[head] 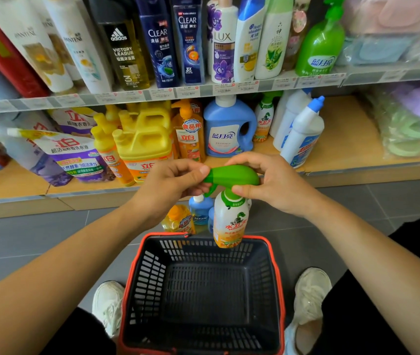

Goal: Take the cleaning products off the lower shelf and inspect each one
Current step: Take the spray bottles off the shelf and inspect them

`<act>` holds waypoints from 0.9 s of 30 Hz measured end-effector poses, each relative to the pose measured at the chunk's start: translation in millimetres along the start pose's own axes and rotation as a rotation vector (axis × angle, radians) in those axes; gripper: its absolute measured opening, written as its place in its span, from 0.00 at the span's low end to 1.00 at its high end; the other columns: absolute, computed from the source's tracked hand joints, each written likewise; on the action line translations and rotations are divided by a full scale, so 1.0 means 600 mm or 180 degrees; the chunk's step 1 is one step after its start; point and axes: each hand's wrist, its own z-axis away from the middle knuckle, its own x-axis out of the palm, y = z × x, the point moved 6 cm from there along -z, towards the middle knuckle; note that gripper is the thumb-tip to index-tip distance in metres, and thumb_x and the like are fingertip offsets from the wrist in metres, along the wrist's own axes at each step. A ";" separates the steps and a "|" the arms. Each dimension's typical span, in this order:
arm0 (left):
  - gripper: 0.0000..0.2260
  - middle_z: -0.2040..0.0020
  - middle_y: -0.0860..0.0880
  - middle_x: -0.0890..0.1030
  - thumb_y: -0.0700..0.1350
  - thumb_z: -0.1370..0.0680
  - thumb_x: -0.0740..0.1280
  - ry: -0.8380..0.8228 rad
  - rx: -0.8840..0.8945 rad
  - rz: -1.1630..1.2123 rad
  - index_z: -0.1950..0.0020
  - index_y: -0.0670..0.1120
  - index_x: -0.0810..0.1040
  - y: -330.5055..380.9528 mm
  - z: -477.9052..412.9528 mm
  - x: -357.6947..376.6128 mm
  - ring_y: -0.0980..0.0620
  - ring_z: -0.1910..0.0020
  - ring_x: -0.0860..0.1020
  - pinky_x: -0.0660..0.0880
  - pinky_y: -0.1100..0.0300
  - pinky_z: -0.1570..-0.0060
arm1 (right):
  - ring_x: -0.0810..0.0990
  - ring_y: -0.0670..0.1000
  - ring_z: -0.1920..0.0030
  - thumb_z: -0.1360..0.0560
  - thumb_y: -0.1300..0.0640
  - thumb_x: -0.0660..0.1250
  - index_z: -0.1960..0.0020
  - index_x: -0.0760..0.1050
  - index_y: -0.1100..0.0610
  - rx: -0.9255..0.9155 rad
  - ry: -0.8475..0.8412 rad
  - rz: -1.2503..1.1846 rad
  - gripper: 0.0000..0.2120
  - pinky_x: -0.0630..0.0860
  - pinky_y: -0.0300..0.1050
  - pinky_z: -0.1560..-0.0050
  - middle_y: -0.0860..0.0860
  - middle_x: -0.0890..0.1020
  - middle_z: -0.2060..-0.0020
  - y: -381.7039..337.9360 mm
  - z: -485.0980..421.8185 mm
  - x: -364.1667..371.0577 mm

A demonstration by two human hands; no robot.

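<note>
Fingertips point(203, 170) of our left hand point(175, 179) pinch the bottle point(230, 222) by its green nozzle; our right hand point(271, 181) curls round its neck, mid-frame above the basket point(150, 278). We should turn it slowly, label towards us.

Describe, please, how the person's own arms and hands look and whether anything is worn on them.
Both arms are bare as far as the view reaches: no sleeve on the left forearm or right forearm. The left hand and right hand are ungloved, with no ring, watch or bracelet visible. The nails that show look short and unpainted.
</note>
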 end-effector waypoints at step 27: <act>0.26 0.47 0.58 0.82 0.59 0.35 0.80 0.0516 0.0324 -0.1561 0.42 0.53 0.78 -0.053 0.039 0.042 0.60 0.47 0.80 0.77 0.62 0.45 | 0.86 0.49 0.55 0.26 0.64 0.75 0.48 0.81 0.50 0.0397 0.1073 -0.1120 0.12 0.82 0.43 0.59 0.48 0.88 0.56 0.029 -0.006 -0.021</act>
